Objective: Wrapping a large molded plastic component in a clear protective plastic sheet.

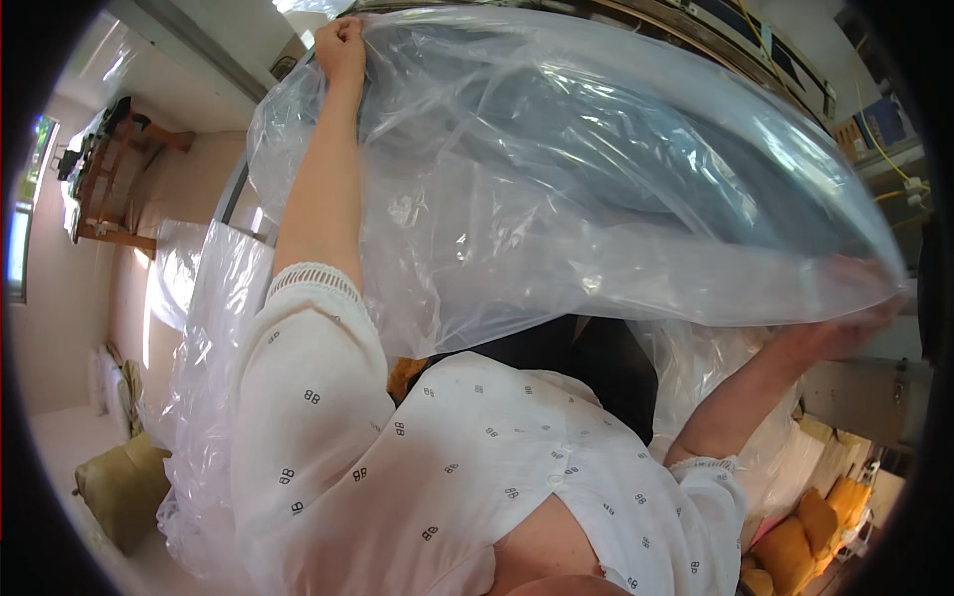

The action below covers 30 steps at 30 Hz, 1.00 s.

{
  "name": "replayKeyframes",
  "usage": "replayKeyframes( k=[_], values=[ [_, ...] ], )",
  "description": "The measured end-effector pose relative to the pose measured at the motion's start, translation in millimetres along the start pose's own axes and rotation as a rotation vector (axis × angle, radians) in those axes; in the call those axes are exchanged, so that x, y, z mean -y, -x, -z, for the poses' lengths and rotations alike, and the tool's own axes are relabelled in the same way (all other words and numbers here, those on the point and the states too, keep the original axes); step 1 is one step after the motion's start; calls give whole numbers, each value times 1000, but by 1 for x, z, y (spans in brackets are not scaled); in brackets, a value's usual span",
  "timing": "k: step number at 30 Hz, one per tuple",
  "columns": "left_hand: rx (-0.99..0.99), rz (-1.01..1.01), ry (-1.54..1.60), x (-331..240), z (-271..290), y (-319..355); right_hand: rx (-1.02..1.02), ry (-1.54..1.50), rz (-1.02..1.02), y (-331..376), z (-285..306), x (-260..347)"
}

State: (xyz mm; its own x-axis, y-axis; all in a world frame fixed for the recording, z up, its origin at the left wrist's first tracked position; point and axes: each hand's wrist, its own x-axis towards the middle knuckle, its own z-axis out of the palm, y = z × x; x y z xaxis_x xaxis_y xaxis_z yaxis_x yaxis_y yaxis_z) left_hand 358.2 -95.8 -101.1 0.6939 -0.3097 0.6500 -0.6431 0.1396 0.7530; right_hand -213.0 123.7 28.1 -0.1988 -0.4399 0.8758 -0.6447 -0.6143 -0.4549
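Note:
A large sheet of clear plastic film (596, 179) spreads wide in front of my body, glossy and wrinkled, with a bluish tint in its upper part. At the far left, my left hand (343, 48) is closed on the film's upper edge, the arm stretched straight out. My right hand (845, 323) grips the film at its far right corner. Its fingers show only faintly through the plastic and are somewhat blurred. Between the two hands the film's edge bows outward in a long curve. More clear plastic (204, 397) hangs in folds to my left.
Behind the film lies a long machine or bench edge (696, 30). A yellow cable (874, 139) runs down at the right. Orange cushions (810, 531) sit at the lower right, an olive cushion (124, 487) at the lower left. A wooden frame (114, 179) stands at the left.

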Motion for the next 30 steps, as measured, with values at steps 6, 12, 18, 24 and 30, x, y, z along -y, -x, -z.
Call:
replayKeyframes(
  k=[6,12,18,24,30],
  values=[
    [256,23,-159,30,-15,-21,1045,-5,-33,179,-75,-11],
    [285,-2,-36,53,5,-39,677,-184,-475,124,33,-25],
    [443,-405,-170,18,-15,-13,-783,196,-572,-7,183,-9],
    [477,-232,-143,73,-1,-55,-520,211,-585,-17,239,-29],
    [580,-407,-249,5,-11,-6,-430,1258,-222,-87,366,-25]
  ],
)
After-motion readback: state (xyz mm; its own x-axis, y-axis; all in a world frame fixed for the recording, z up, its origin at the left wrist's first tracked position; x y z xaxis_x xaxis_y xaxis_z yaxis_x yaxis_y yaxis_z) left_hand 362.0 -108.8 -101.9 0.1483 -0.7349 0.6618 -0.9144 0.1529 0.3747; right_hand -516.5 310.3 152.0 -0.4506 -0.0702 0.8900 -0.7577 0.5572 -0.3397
